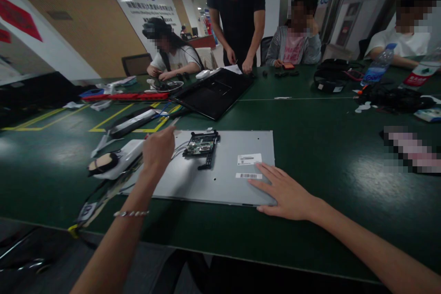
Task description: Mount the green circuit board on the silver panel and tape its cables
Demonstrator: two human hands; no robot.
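A grey metal panel (pixel 227 179) lies flat on the green table in front of me. A small green circuit board (pixel 201 146) with a black bracket sits on its far left part, with thin wires running off to the left. My left hand (pixel 158 149) hovers over the panel's left edge, fingers closed around a thin tool whose tip pokes out near the board. My right hand (pixel 287 193) lies flat and open on the panel's near right corner, beside two white barcode labels (pixel 249 159).
A white device (pixel 117 158) and cables lie left of the panel. A black laptop shell (pixel 215 92) and a red strip (pixel 126 97) lie farther back. Several people sit or stand along the far edge. A water bottle (pixel 379 65) and black bags are at the right.
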